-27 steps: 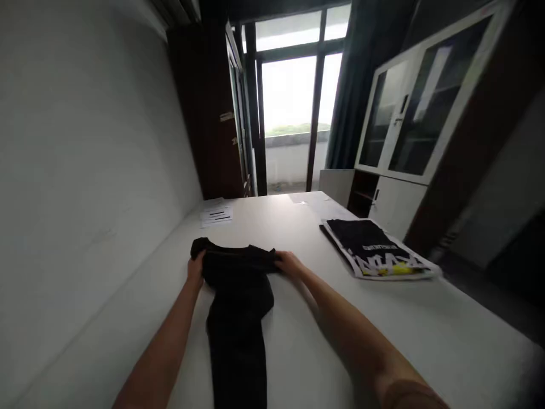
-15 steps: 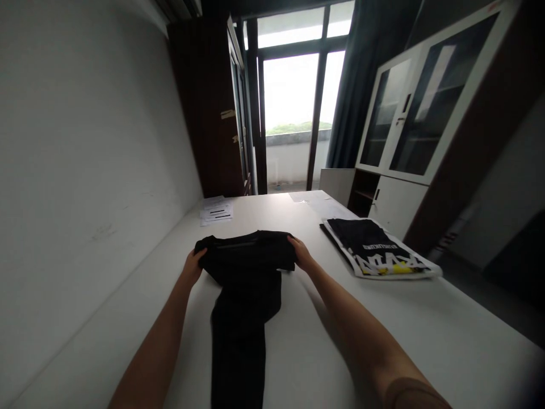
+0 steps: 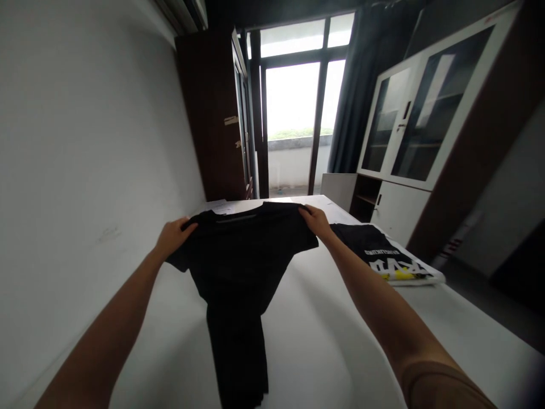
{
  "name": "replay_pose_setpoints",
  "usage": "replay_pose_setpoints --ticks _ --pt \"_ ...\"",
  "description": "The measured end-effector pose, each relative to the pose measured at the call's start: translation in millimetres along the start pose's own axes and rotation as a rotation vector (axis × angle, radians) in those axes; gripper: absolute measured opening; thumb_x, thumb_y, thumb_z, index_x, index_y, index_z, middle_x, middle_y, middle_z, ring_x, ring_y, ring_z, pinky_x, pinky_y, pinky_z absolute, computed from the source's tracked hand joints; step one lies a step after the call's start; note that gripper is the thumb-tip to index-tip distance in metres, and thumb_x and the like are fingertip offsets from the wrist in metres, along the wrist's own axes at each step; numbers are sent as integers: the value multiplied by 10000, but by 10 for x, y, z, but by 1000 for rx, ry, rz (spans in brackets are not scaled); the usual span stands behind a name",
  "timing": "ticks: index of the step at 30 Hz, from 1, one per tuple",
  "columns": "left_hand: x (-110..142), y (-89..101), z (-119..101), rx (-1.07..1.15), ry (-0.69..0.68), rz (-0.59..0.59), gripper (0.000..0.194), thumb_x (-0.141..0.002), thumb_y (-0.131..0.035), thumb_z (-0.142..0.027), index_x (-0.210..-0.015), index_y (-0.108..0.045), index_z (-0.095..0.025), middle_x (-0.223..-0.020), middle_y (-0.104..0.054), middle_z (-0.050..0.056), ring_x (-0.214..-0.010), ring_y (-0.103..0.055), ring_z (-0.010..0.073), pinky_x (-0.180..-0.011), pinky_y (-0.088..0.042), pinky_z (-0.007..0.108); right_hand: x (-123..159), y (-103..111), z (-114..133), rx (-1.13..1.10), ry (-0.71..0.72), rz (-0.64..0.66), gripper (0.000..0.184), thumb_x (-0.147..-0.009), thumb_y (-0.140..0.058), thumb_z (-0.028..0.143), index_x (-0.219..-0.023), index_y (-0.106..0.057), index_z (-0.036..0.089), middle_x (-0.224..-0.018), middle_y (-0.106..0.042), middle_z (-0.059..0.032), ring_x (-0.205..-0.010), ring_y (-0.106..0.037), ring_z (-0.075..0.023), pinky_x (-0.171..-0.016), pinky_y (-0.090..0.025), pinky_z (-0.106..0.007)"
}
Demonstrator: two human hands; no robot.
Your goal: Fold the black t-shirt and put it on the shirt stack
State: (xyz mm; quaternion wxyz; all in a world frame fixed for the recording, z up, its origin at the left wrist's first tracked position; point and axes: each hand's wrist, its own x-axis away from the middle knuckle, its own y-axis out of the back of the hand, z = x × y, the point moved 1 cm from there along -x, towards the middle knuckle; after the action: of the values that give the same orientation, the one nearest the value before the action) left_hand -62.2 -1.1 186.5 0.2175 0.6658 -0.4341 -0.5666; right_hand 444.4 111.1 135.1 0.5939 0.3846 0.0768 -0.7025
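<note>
A black short-sleeved T-shirt hangs stretched between my two hands, its neckline at the far side. My left hand is closed on the left shoulder, near the sleeve. The right shoulder is pinched in my right hand. Below the chest the cloth narrows into a bunched strip that runs down toward me over the white table. Whether the lower end lies on the table I cannot tell.
Folded shirts, black on top with white and yellow print, lie stacked on the table's right. Papers rest at the far left edge. A wall borders the left; a glass-door cabinet stands right.
Both hands have risen and moved apart, the left going outward to the left. The T-shirt's top is lifted and spread wide, showing both sleeves and the neckline.
</note>
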Motion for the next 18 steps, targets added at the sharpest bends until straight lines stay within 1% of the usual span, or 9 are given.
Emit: replay_pose_setpoints --ticks 2,3,4,6,8,11,14,16,18 --pt "-208 330 -75 -160 -44 -35 463 -929 -505 -657 -896 -674 -227 -745 -688 22 -716 -649 229 -696 -437 293 -212 143 229 182 114 -44 459 -957 -521 610 -781 -661 210 -708 -660 -27 -713 -601 -215 -665 -400 -308" --pt "-300 465 -97 -232 -63 -57 471 -916 -520 -672 -917 -679 -229 -757 -691 27 -732 -656 239 -707 -439 295 -303 192 338 276 162 -65 456 -973 -505 601 -785 -657 213 -690 -651 -35 -700 -598 -220 -654 -379 -309" --pt "-384 575 -103 -287 -93 -68 476 -896 -553 -685 -959 -686 -232 -788 -701 30 -759 -665 246 -722 -443 297 -383 225 437 359 199 -88 453 -983 -495 593 -787 -652 216 -671 -640 -43 -692 -595 -227 -643 -359 -311" --pt "-525 718 -65 -377 -145 -86 498 -853 -620 -699 -1028 -698 -240 -853 -713 34 -806 -671 260 -744 -448 306 -506 252 602 479 250 -176 451 -1002 -473 581 -789 -638 219 -649 -624 -53 -694 -591 -238 -631 -327 -314" --pt "-629 779 16 -442 -184 -94 490 -845 -656 -680 -1044 -710 -235 -909 -715 41 -850 -665 261 -770 -455 314 -574 242 740 549 299 -258 453 -1016 -455 576 -803 -629 216 -644 -614 -57 -702 -590 -243 -624 -306 -314" --pt "-707 812 134 -503 -183 -162 403 -929 -614 -559 -1018 -722 -181 -969 -704 57 -871 -624 226 -817 -465 327 -567 217 950 606 374 -320 449 -1030 -449 571 -820 -616 211 -654 -605 -59 -719 -594 -245 -627 -302 -317" --pt "-677 850 208 -445 -148 -328 330 -965 -567 -415 -961 -724 -125 -955 -682 62 -855 -573 183 -854 -479 339 -445 229 1150 628 420 -367 433 -1043 -451 550 -813 -599 214 -648 -580 -52 -723 -596 -241 -634 -316 -327" --pt "-613 884 257 -321 -147 -480 301 -937 -578 -363 -971 -729 -105 -967 -678 53 -886 -566 160 -895 -484 331 -333 256 1239 614 445 -410 430 -1052 -452 537 -802 -589 215 -638 -551 -36 -709 -582 -223 -634 -320 -327" --pt "-551 924 313 -164 -143 -607 343 -912 -562 -341 -1045 -716 -65 -1005 -677 37 -922 -573 134 -918 -484 320 -229 289 1284 584 468 -453 443 -1050 -472 543 -775 -578 212 -625 -511 -10 -662 -536 -184 -622 -307 -319"
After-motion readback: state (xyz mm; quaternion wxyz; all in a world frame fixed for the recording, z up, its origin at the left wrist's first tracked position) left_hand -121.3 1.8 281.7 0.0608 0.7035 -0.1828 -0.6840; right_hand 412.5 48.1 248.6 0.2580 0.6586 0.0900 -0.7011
